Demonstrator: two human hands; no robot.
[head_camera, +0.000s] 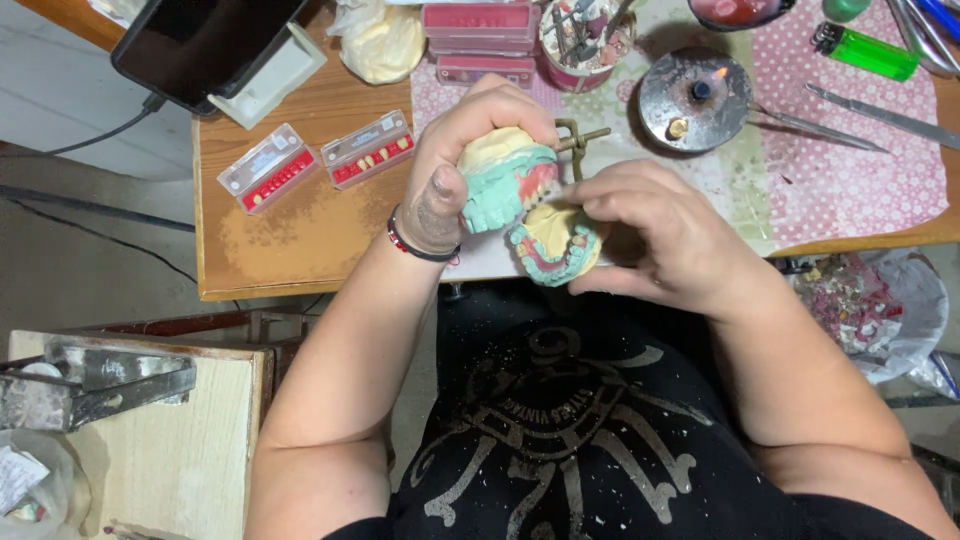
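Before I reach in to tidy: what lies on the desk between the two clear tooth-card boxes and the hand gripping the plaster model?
In the head view, only bare wooden desktop separates the tooth-card boxes from the left hand holding the dental model.

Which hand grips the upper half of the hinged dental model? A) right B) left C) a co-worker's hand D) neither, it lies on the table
B: the left hand wraps over the upper half of the dental model, while the right hand pinches at the lower half, both held above the table.
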